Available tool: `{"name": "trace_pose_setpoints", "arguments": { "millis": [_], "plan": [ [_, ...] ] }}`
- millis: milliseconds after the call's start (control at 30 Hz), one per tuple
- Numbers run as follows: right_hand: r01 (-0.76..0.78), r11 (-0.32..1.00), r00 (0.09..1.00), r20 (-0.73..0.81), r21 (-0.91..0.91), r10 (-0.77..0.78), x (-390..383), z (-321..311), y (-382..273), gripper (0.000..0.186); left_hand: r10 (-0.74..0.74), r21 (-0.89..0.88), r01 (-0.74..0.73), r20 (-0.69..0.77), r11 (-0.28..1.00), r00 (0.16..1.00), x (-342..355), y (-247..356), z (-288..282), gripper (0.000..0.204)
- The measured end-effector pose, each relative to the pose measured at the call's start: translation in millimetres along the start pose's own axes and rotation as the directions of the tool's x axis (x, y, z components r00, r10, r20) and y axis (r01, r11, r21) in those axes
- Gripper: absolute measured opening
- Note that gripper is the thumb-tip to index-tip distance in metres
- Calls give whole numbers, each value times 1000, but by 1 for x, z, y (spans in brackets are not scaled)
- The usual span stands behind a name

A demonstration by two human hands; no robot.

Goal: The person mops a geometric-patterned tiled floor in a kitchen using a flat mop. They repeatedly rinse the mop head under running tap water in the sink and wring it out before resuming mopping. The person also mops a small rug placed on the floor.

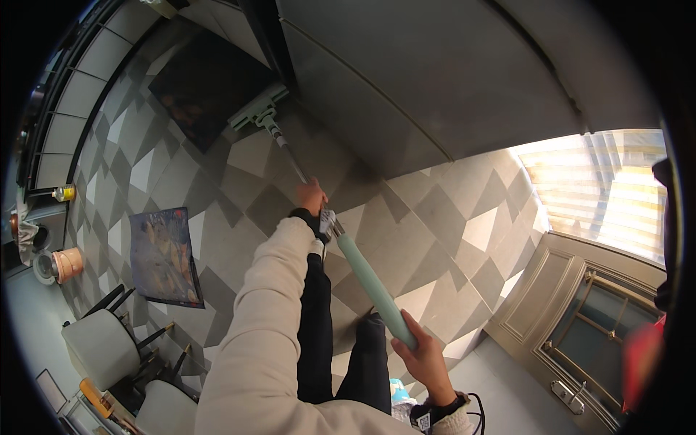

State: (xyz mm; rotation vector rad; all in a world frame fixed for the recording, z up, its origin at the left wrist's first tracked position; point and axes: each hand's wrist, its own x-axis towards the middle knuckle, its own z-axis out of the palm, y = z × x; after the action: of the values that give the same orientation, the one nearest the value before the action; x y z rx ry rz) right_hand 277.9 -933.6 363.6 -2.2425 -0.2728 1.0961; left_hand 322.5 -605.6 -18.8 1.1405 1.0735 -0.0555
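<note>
I hold a sponge mop at a diagonal across the head view. My left hand (pixel 310 197) is closed round its metal pole (pixel 291 157) near the middle, in front of my left sleeve. My right hand (pixel 420 351) grips the pale green foam handle (pixel 370 282) near its lower end. The green mop head (pixel 255 106) rests at the right edge of a dark mat (pixel 203 83), by the foot of a tall grey cabinet (pixel 442 65). My legs and feet show partly beneath my arms.
Geometric tiled floor (pixel 471 203) surrounds me. A second printed mat (pixel 163 254) lies left, near two chairs (pixel 98 344), a pinkish bucket (pixel 67 264) and a yellow container (pixel 64 193). An open panelled door (pixel 529 290) and striped curtain (pixel 594 188) are at the right.
</note>
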Motion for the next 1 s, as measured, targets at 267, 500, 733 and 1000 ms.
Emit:
{"name": "trace_pose_setpoints", "arguments": {
  "millis": [267, 500, 733, 1000],
  "plan": [
    [-238, 956, 970, 83, 170, 227, -111, -26, 145, 52, -73, 159, 144, -382, 977, 921, -148, -81, 128, 26],
    [-735, 676, 672, 77, -55, 737, -344, -156, 246, 50, -324, 246, 387, -261, 888, 909, -406, -208, 320, 29],
    [-792, 602, 610, -113, -104, 784, -460, -215, 231, 47, -588, -247, 611, 166, 752, 791, -542, -215, 384, 30],
    [-428, 843, 898, -51, -326, 436, -335, -190, 231, 30, -467, -316, 403, -160, 859, 870, -429, -170, 293, 14]
  ]
}}
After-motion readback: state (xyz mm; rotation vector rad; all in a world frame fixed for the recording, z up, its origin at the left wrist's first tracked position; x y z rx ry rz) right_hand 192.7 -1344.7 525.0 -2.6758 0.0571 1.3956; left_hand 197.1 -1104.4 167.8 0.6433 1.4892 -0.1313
